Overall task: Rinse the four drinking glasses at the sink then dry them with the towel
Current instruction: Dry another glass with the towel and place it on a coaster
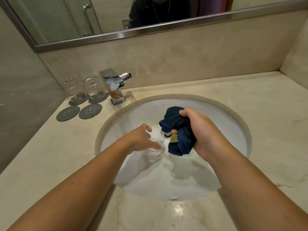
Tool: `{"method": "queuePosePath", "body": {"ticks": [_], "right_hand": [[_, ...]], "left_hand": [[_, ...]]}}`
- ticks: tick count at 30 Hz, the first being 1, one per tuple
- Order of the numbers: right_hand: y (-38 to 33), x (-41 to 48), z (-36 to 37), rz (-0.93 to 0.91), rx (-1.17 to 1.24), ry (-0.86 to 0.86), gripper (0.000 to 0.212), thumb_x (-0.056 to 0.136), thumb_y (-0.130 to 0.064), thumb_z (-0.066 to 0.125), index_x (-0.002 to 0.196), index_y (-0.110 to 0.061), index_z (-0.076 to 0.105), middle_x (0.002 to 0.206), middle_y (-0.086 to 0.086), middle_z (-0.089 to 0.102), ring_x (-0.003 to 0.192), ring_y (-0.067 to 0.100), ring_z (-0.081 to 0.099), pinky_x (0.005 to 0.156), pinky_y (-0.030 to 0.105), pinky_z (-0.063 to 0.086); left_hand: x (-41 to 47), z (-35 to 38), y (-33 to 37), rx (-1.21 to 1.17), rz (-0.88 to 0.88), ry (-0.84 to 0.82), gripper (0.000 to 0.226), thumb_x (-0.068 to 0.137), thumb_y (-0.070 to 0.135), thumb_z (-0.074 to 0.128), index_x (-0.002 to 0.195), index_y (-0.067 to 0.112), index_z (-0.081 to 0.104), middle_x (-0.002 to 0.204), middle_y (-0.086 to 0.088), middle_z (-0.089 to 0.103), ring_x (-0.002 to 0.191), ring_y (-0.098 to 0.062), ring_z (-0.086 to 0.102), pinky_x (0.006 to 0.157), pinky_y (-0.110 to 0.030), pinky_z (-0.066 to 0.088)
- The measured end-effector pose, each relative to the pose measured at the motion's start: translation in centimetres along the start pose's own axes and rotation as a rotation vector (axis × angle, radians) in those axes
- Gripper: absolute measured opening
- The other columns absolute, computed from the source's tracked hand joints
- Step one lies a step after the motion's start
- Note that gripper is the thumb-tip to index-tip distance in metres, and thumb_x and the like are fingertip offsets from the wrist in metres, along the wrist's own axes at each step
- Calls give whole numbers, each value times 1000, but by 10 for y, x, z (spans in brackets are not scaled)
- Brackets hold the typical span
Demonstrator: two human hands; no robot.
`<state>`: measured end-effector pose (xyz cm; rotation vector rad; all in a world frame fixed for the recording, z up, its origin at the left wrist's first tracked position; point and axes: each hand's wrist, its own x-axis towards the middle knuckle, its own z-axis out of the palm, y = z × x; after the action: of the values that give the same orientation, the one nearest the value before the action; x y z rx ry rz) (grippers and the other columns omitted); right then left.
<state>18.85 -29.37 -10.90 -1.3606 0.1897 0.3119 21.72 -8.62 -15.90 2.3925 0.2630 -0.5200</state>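
Note:
My left hand (143,139) holds a clear drinking glass (155,144) over the white sink basin (216,117), fingers curled round its side. My right hand (198,130) grips a bunched dark blue towel (178,129) just right of the glass, with a yellow-green tag showing. Two more clear glasses (71,87) (93,85) stand upside down on grey coasters at the back left of the counter. A fourth glass is not in sight.
Two bare grey coasters (68,113) (90,111) lie in front of the upturned glasses. A chrome faucet (115,85) stands behind the basin's left rim, no water running. The marble counter (266,130) has wet patches near the front edge. A mirror (83,17) hangs above.

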Motion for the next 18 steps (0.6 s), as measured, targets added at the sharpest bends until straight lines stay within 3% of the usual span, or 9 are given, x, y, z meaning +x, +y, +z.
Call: {"method": "queuePosePath", "body": {"ticks": [4,7,8,10,13,15,18], "right_hand": [[-3,1,-5,-60,-14,47,26,97,-29,55,102,-13,74,82,5,78,78,20,73,78,40,54],[-6,-2,-2,-139,15,56,30,95,-32,54,108,-14,72,93,3,81,92,32,70,84,48,55],[-6,-3,1,-179,26,45,30,93,-34,54,109,-15,72,96,4,80,90,38,65,82,50,55],[-5,-9,8,-279,34,11,25,98,-32,55,110,-21,74,98,9,76,83,34,58,74,44,51],[-3,-19,18,-425,-33,-66,28,108,-19,50,118,-31,74,107,4,79,89,28,67,76,40,53],[-2,-23,20,-521,-118,-85,31,109,-17,50,125,-36,70,111,-8,79,103,15,73,82,29,57],[-3,-23,20,-566,-150,-121,31,110,-23,50,127,-44,67,113,-9,78,106,21,71,79,28,57]], "left_hand": [[-29,-17,11,-182,114,84,75,76,43,90,138,32,48,128,7,61,108,-10,64,80,-26,51],[-60,-23,16,-499,207,145,71,72,46,90,133,37,55,128,3,64,110,-13,68,93,-36,58],[-70,-21,17,-615,227,155,70,70,46,91,131,38,57,127,0,66,111,-16,70,97,-41,59],[-85,-15,22,-779,253,170,69,71,48,92,131,36,59,126,-5,69,109,-18,74,99,-46,60],[-90,-4,26,-821,269,276,76,67,56,90,132,34,59,121,-5,72,102,-16,76,94,-49,62],[-90,0,26,-808,279,312,80,60,63,86,129,35,57,119,-2,72,102,-16,76,93,-51,62],[-89,0,24,-832,290,313,74,63,62,84,127,35,58,117,-2,72,98,-12,76,92,-50,62]]}}
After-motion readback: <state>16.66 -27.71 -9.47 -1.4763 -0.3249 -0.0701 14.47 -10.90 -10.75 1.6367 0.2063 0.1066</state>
